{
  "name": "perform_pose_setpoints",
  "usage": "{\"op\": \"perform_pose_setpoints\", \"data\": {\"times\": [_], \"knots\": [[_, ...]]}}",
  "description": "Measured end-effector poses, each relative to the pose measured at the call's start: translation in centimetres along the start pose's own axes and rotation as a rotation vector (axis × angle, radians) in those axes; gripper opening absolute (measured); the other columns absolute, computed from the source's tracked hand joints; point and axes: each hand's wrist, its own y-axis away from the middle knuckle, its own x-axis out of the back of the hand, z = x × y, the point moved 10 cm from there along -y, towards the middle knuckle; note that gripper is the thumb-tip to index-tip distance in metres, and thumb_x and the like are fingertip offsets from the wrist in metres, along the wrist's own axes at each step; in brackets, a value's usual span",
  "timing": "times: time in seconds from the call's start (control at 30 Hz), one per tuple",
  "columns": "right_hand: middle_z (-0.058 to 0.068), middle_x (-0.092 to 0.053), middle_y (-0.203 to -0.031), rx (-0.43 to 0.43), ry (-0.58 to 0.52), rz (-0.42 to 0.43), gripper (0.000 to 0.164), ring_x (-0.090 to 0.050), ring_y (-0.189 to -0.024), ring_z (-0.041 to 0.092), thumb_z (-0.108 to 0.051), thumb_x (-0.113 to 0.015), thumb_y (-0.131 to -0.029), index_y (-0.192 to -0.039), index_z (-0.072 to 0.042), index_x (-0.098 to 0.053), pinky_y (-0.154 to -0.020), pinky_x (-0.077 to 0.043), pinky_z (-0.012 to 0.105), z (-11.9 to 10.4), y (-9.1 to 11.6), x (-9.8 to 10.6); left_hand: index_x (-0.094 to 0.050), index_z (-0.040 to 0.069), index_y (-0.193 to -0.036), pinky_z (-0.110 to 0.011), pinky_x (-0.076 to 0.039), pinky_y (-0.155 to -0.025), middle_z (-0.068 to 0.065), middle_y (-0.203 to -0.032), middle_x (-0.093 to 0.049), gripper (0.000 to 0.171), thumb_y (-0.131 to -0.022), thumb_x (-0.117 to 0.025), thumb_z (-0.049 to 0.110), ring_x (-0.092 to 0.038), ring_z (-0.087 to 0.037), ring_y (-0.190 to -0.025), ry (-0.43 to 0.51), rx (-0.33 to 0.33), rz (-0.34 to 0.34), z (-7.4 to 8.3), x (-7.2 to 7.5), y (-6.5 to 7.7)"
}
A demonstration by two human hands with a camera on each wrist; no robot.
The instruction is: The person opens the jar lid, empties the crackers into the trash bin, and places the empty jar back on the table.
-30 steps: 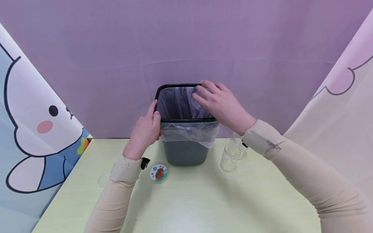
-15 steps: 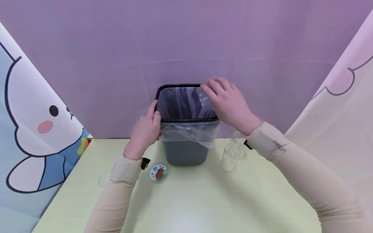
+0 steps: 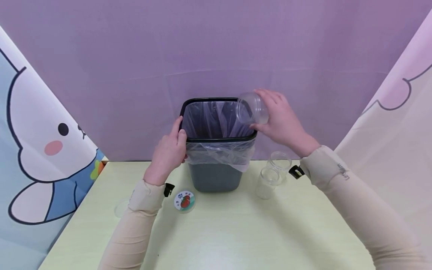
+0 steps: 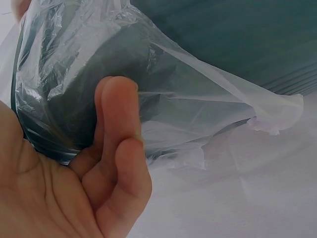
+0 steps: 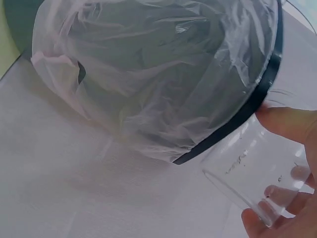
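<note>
A grey trash bin (image 3: 215, 178) with a black rim stands on the table, lined with a clear plastic bag (image 3: 221, 153) folded over its outside. My left hand (image 3: 167, 152) grips the bin's left front corner; the left wrist view shows curled fingers (image 4: 121, 119) beside the bag-covered wall. Above the right rim, my right hand (image 3: 281, 122) holds a clear plastic jar (image 3: 250, 108), tipped sideways with its mouth toward the bin. In the right wrist view, thumb and fingers wrap the jar (image 5: 252, 163), which looks empty apart from small dark specks.
Two more clear jars (image 3: 266, 183) stand on the table right of the bin. A round lid (image 3: 184, 201) with a tomato picture lies front left of it. A faint clear disc (image 3: 120, 208) lies partly behind the left forearm. A purple curtain (image 3: 216, 48) hangs behind.
My right hand has drawn the jar up out of the bin's mouth and to the right, turning it more into view. The left hand has stayed on the bin.
</note>
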Motion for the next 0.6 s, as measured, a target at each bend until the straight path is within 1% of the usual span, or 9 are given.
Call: {"op": "perform_pose_setpoints", "data": {"times": [0.13, 0.27, 0.4, 0.5, 0.6], "knots": [[0.016, -0.043, -0.15, -0.131, -0.123, -0.006, 0.102, -0.037, -0.137, 0.038, -0.018, -0.091, -0.071, -0.154, -0.008, -0.033, -0.111, -0.03, 0.056, 1.9, 0.5, 0.4, -0.012, 0.027, -0.161, -0.042, -0.046, -0.055, -0.001, -0.058, -0.063, 0.06, -0.105, -0.015, 0.049, -0.06, -0.018, -0.047, -0.002, -0.002, 0.004, -0.1, 0.0, -0.1], [0.015, -0.044, -0.149, -0.238, -0.246, -0.006, 0.105, -0.044, -0.132, 0.04, -0.026, -0.091, -0.072, -0.154, -0.007, -0.028, -0.107, -0.035, 0.056, 3.9, 1.5, 0.3, -0.012, 0.027, -0.161, -0.041, -0.046, -0.054, 0.0, -0.057, -0.063, 0.061, -0.105, -0.015, 0.049, -0.059, -0.018, -0.047, -0.008, -0.001, 0.012, -0.1, 0.2, -0.1], [0.014, -0.046, -0.148, -0.285, -0.393, 0.005, 0.103, -0.046, -0.131, 0.04, -0.029, -0.089, -0.075, -0.153, -0.007, -0.027, -0.105, -0.038, 0.056, 5.6, 2.9, 0.0, -0.012, 0.028, -0.161, -0.042, -0.046, -0.054, -0.001, -0.057, -0.062, 0.06, -0.105, -0.016, 0.049, -0.059, -0.019, -0.047, -0.008, 0.007, 0.009, -0.1, 0.2, -0.1], [0.013, -0.047, -0.146, -0.32, -0.501, 0.018, 0.099, -0.048, -0.13, 0.037, -0.029, -0.087, -0.078, -0.153, -0.009, -0.027, -0.103, -0.041, 0.054, 6.7, 4.3, -0.5, -0.011, 0.029, -0.161, -0.042, -0.046, -0.055, -0.001, -0.058, -0.062, 0.06, -0.105, -0.016, 0.049, -0.059, -0.019, -0.047, -0.007, 0.008, 0.004, -0.1, 0.1, 0.0], [0.011, -0.049, -0.144, -0.37, -0.56, 0.048, 0.095, -0.051, -0.127, 0.032, -0.03, -0.086, -0.08, -0.153, -0.011, -0.028, -0.101, -0.045, 0.048, 7.9, 6.3, -0.6, -0.01, 0.029, -0.161, -0.042, -0.045, -0.051, -0.001, -0.057, -0.062, 0.06, -0.105, -0.016, 0.05, -0.059, -0.02, -0.046, 0.005, 0.001, 0.004, 0.1, 0.0, -0.1]]}}
